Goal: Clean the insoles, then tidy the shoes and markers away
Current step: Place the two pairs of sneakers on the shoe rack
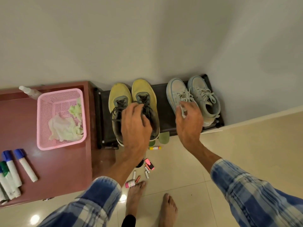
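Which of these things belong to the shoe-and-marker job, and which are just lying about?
Job: yellow shoes, pale blue shoes, green insoles, markers, wipes in the pink basket, spray bottle, shoe rack.
Lying about: batteries, small pink bottle; the pink highlighter may count as a marker.

yellow shoes (132, 102), pale blue sneakers (193, 97), pink basket (42, 122)

- Yellow shoes (119, 99): heels hidden under left hand (136, 126); grip cannot be told.
- Pale shoe (177, 94): heel hidden by right hand (188, 122); pinch on lace (182, 110) blurred, unclear.
- Insoles (163, 138): mostly hidden behind the shoes.
- Markers (9, 174): several cut off at left edge.
- Bottle (27, 91): blurred, base behind basket (42, 112).
- Dark object (140, 163): largely hidden by left arm (118, 166), unidentifiable.
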